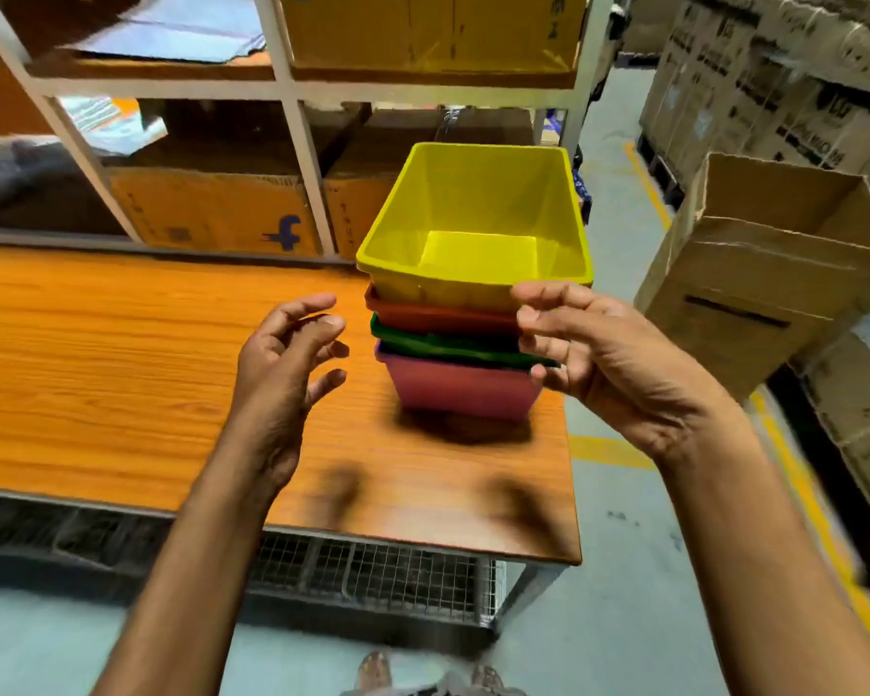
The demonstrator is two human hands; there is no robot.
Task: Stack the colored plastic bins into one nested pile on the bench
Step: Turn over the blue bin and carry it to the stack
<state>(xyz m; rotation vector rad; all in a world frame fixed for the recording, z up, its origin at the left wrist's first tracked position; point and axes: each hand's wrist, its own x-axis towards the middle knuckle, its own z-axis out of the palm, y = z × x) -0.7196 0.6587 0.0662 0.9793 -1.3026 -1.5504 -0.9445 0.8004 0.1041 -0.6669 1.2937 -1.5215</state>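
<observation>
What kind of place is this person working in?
Most likely a warehouse or packing area. Cardboard cartons are piled high on the right, metal shelving behind the wooden bench holds more boxes, and yellow lines mark the concrete floor.

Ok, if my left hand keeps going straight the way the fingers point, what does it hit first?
Probably the near left side of the bin stack, around the green bin and red bin. The left hand is open, fingers aimed right and forward; depth is unclear.
</observation>
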